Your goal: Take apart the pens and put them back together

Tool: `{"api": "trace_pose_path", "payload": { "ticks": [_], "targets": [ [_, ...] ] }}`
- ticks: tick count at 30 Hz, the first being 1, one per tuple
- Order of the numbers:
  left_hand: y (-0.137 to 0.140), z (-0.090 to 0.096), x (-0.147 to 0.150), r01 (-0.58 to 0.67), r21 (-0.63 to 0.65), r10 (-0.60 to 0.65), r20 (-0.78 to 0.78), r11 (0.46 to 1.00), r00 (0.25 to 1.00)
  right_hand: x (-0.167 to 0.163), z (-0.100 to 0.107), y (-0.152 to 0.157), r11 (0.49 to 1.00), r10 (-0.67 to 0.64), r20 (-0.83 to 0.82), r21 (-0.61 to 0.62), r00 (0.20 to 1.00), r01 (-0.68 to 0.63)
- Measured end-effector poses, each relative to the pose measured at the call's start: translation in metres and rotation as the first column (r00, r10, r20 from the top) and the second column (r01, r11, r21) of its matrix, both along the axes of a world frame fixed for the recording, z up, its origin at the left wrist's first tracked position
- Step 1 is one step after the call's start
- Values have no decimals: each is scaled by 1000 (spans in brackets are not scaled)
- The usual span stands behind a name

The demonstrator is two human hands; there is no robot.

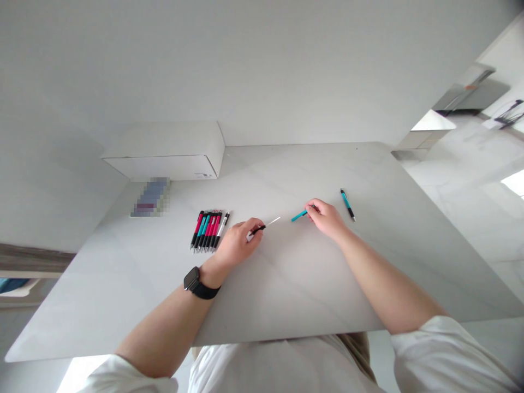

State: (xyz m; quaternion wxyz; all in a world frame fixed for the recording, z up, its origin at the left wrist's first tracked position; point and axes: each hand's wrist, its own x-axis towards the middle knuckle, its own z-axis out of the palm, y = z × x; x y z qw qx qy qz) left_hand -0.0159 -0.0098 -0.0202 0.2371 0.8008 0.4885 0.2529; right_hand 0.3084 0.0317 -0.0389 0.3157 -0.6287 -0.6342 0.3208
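Observation:
My left hand [241, 240] pinches the black lower part of a pen [257, 230], and a thin white refill [273, 221] sticks out of it to the right. My right hand [325, 216] is closed on a teal pen barrel [299, 215], whose free end points left toward the refill. A small gap separates the two parts. Left of my left hand lies a row of several pens [207, 232] in pink, teal and white, all with black grips. Apart from these, a teal and black pen [347, 204] rests to the right of my right hand.
A white box [164, 164] stands at the back left against the wall. In front of it lies a blurred-out flat packet [150, 197]. The pale marble-patterned table [286, 295] has its near edge at my body. A black watch [200, 283] is on my left wrist.

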Motion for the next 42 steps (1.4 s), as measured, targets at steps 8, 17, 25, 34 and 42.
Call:
{"api": "trace_pose_path", "payload": {
  "ticks": [8, 17, 25, 34, 42],
  "targets": [
    [-1, 1, 2, 21, -10, -21, -12, 1000, 1000, -9, 20, -13, 980, 27, 214, 185, 976, -68],
    [-1, 1, 2, 45, -3, -45, 3, 999, 999, -8, 22, -13, 979, 20, 188, 195, 982, -57],
    [-1, 2, 2, 51, -7, -51, 9, 999, 999, 14, 3, 5, 997, -42, 7, 62, 999, 42],
    [-1, 1, 2, 50, -9, -50, -3, 999, 999, 47, -1, 26, 974, -213, -627, -201, 749, 108],
    [-1, 0, 1, 56, 0, -56, -2, 998, 998, 58, -8, 35, 956, -275, -784, -283, 557, 74]
  ]
}}
